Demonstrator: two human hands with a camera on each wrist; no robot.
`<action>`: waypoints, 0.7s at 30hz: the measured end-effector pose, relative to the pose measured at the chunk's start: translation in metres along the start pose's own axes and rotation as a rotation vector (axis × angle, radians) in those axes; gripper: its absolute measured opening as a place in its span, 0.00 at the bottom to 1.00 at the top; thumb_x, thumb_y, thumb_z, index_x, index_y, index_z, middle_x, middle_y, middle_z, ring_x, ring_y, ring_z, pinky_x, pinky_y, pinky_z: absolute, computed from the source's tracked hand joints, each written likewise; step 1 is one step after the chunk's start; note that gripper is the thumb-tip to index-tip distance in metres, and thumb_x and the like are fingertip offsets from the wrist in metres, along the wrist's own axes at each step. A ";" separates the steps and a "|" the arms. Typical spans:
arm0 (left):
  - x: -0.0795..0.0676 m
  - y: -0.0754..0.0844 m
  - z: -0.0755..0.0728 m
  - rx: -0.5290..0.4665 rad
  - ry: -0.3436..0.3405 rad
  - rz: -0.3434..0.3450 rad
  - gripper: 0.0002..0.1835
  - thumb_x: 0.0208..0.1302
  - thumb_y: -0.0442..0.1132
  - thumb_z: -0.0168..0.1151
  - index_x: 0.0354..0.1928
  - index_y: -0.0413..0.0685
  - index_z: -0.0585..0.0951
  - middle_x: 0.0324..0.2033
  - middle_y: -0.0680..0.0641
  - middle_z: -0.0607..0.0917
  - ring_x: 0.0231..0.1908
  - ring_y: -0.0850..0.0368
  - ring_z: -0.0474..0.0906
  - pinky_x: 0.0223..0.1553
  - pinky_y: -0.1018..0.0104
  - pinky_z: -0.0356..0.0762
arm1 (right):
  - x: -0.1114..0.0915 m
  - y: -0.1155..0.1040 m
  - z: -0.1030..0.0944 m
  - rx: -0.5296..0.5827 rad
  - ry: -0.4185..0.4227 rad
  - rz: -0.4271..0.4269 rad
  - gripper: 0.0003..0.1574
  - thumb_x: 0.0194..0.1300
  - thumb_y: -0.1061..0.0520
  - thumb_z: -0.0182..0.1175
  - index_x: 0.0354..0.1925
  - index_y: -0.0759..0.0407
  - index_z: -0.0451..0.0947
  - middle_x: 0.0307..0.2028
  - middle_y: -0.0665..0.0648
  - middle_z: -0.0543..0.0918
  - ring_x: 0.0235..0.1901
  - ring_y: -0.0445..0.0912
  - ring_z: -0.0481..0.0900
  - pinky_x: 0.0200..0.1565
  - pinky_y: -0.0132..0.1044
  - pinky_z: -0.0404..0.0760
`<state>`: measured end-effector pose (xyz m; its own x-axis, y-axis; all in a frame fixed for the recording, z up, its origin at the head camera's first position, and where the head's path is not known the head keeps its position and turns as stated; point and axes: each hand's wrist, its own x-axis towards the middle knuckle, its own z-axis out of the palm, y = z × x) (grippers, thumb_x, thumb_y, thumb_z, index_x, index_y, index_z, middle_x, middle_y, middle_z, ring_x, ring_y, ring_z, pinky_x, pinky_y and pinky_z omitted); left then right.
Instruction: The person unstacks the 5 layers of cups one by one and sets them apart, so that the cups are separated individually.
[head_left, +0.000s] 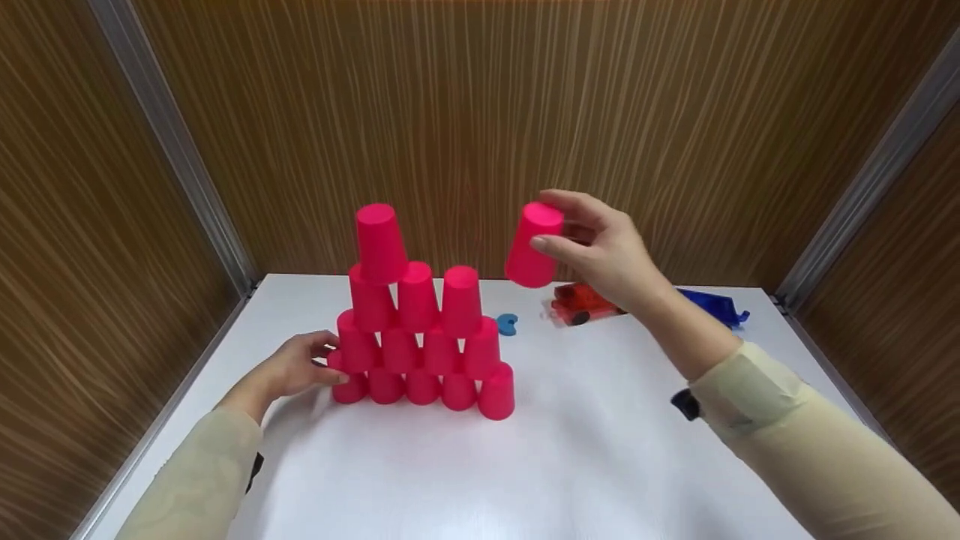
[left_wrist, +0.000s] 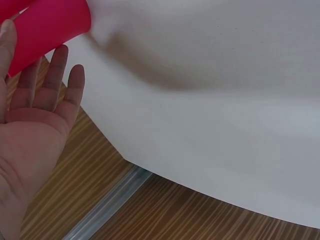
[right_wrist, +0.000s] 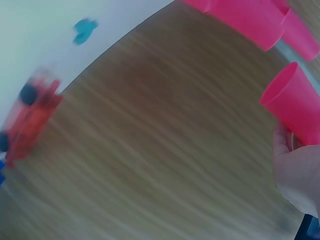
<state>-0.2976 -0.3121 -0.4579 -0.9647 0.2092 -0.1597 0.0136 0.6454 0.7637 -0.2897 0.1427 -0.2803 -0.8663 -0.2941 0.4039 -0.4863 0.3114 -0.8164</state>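
Observation:
Pink cups are stacked upside down in a pyramid (head_left: 401,350) on the white table, with a single cup (head_left: 381,244) at the top left. My right hand (head_left: 611,251) holds another upside-down cup (head_left: 529,259) in the air, right of the pyramid, between thumb and fingers. In the right wrist view, this raised cup (right_wrist: 295,102) is apart from the stack. At the pyramid's lower left, my left hand (head_left: 296,365) is around the end cup, fingers fairly straight. The left wrist view shows the left palm (left_wrist: 35,140) and a cup (left_wrist: 55,30) beside the extended fingers.
A blue curved piece (head_left: 508,325) lies behind the pyramid's right side. Farther right are a red toy vehicle (head_left: 581,304) and a blue toy part (head_left: 709,306), partly behind the right forearm. Wood-patterned walls (head_left: 480,135) enclose the table's back and sides.

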 end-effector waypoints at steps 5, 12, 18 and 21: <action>-0.003 -0.002 -0.001 -0.007 -0.003 -0.003 0.28 0.62 0.37 0.78 0.62 0.43 0.79 0.57 0.39 0.84 0.59 0.39 0.79 0.58 0.46 0.81 | -0.022 0.017 -0.033 -0.044 0.037 0.072 0.43 0.71 0.46 0.72 0.78 0.46 0.68 0.67 0.53 0.78 0.61 0.51 0.80 0.51 0.38 0.86; -0.005 -0.003 -0.004 -0.015 -0.003 -0.022 0.31 0.62 0.38 0.79 0.65 0.41 0.78 0.58 0.37 0.84 0.58 0.37 0.81 0.59 0.46 0.81 | -0.056 0.049 -0.077 -0.123 0.128 0.163 0.43 0.71 0.45 0.71 0.78 0.49 0.68 0.67 0.57 0.79 0.60 0.48 0.82 0.52 0.29 0.83; -0.005 -0.004 -0.004 -0.017 -0.001 -0.003 0.28 0.62 0.37 0.78 0.62 0.42 0.79 0.56 0.40 0.85 0.58 0.40 0.80 0.56 0.50 0.83 | -0.089 0.079 -0.107 -0.164 0.160 0.295 0.46 0.71 0.42 0.70 0.79 0.50 0.66 0.67 0.57 0.78 0.57 0.43 0.81 0.49 0.29 0.83; -0.006 -0.006 -0.003 -0.008 0.000 0.021 0.27 0.62 0.36 0.78 0.61 0.42 0.79 0.55 0.40 0.85 0.58 0.40 0.80 0.56 0.51 0.83 | -0.104 0.093 -0.117 -0.146 0.171 0.343 0.47 0.70 0.42 0.71 0.79 0.51 0.66 0.65 0.55 0.77 0.56 0.42 0.81 0.48 0.31 0.85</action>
<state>-0.2931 -0.3190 -0.4594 -0.9642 0.2228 -0.1440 0.0315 0.6350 0.7719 -0.2585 0.3076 -0.3499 -0.9815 0.0003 0.1914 -0.1663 0.4939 -0.8535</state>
